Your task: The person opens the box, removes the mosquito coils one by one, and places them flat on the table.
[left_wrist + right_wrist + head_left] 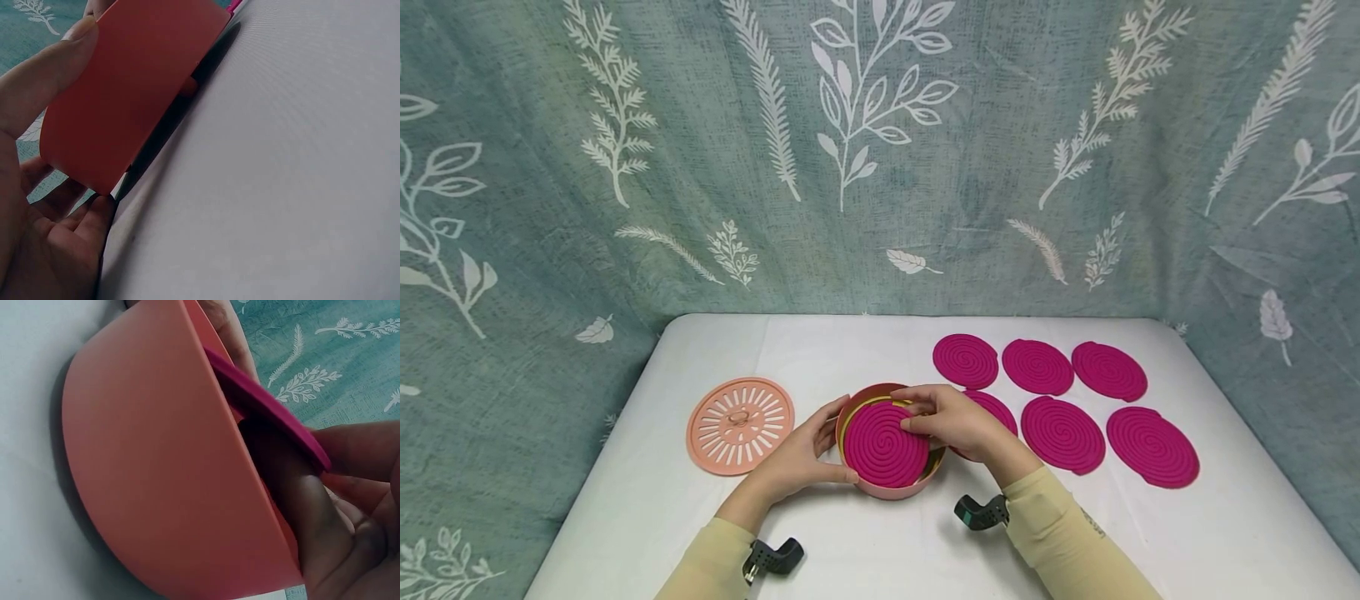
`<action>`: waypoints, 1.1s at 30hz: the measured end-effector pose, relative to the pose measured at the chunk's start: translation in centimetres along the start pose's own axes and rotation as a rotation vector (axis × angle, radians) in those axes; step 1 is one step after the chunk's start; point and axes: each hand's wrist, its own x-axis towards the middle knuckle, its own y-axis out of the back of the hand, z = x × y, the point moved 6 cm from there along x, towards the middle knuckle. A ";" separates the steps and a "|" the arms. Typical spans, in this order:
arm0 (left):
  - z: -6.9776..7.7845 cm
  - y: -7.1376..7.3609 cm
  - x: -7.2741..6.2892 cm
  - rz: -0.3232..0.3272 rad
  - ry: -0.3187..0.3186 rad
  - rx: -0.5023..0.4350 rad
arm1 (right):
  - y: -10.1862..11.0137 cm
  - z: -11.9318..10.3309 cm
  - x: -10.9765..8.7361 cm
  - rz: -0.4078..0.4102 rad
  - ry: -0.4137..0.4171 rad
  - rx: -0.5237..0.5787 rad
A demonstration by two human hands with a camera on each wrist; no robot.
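A round coral-pink mosquito coil holder [891, 493] stands on the table, yellowish inside its rim. My left hand [805, 457] grips its left side, thumb at the front and fingers farther back; in the left wrist view they span the coral wall [131, 94]. Between the thumb and fingers of my right hand [955, 421] is a magenta mosquito coil [883, 446], a flat spiral disc, pinched at its right edge. The right wrist view shows this coil [275, 412] tilted, its lower part inside the holder [156, 462] and its pinched edge raised above the rim.
Left of the holder lies a coral slotted lid [741, 385] with a small metal ring at its middle. Several more magenta coils [1063, 433] lie in two rows on the white table [865, 554] to the right. A patterned green curtain [820, 250] hangs behind.
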 end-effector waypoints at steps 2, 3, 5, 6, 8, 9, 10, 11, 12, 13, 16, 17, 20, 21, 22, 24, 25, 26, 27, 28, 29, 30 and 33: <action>-0.1 0.0 0.0 0.001 0.000 0.002 | 0.1 0.0 -0.1 0.003 0.003 0.007; -0.1 0.0 0.0 0.002 0.000 0.004 | 0.1 0.1 -0.1 0.003 0.006 0.013; -0.1 -0.1 -0.1 0.006 0.007 0.005 | 0.2 0.1 -0.2 0.008 0.010 0.016; -0.1 -0.1 -0.1 0.006 0.005 0.006 | 0.3 0.1 -0.3 0.011 0.015 0.017; -0.1 -0.1 -0.1 0.005 0.001 0.003 | 0.5 0.1 -0.4 0.022 0.025 0.014; 0.0 -0.2 -0.1 0.004 -0.003 0.001 | 0.6 0.1 -0.4 0.029 0.031 0.011; 0.0 -0.2 -0.1 0.002 -0.009 -0.001 | 0.8 0.1 -0.5 0.038 0.036 0.006; 0.0 -0.2 -0.1 0.001 -0.014 -0.002 | 0.9 0.1 -0.5 0.046 0.043 0.005; 0.0 -0.2 -0.1 0.000 -0.014 -0.003 | 1.0 0.1 -0.6 0.052 0.049 0.005; -0.1 -0.2 -0.1 0.000 -0.012 -0.006 | 1.1 0.1 -0.6 0.060 0.053 0.006; -0.1 -0.3 -0.1 -0.001 -0.008 -0.010 | 1.4 0.1 -0.8 0.074 0.068 0.019; -0.2 -0.3 -0.1 0.001 -0.005 -0.011 | 1.5 0.1 -0.8 0.077 0.072 0.025; -0.1 -0.3 -0.1 0.003 -0.006 -0.015 | 1.6 0.0 -1.1 0.101 0.086 0.036; -0.1 -0.3 -0.1 0.004 -0.009 -0.016 | 1.7 0.0 -1.2 0.112 0.088 0.040; -0.1 -0.3 -0.1 0.004 -0.011 -0.016 | 1.8 0.0 -1.3 0.122 0.091 0.047; -0.1 -0.3 -0.1 0.004 -0.014 -0.015 | 1.9 0.0 -1.4 0.148 0.094 0.062; -0.1 -0.3 -0.1 0.005 -0.016 -0.015 | 2.0 0.0 -1.5 0.158 0.098 0.067; -0.1 -0.3 -0.1 0.004 -0.019 -0.014 | 2.1 0.1 -1.7 0.167 0.098 0.075; -0.2 -0.3 -0.1 0.004 -0.020 -0.013 | 2.1 0.1 -1.8 0.175 0.101 0.085; -0.2 -0.3 -0.1 0.003 -0.021 -0.012 | 2.2 0.1 -1.9 0.183 0.104 0.093; -0.3 -0.3 -0.1 0.003 -0.021 -0.011 | 2.3 0.1 -2.0 0.190 0.107 0.098; -0.3 -0.3 -0.1 0.002 -0.022 -0.011 | 2.3 0.1 -2.2 0.196 0.111 0.103; -0.4 -0.3 -0.2 0.002 -0.023 -0.004 | 2.6 0.0 -2.6 0.205 0.124 0.115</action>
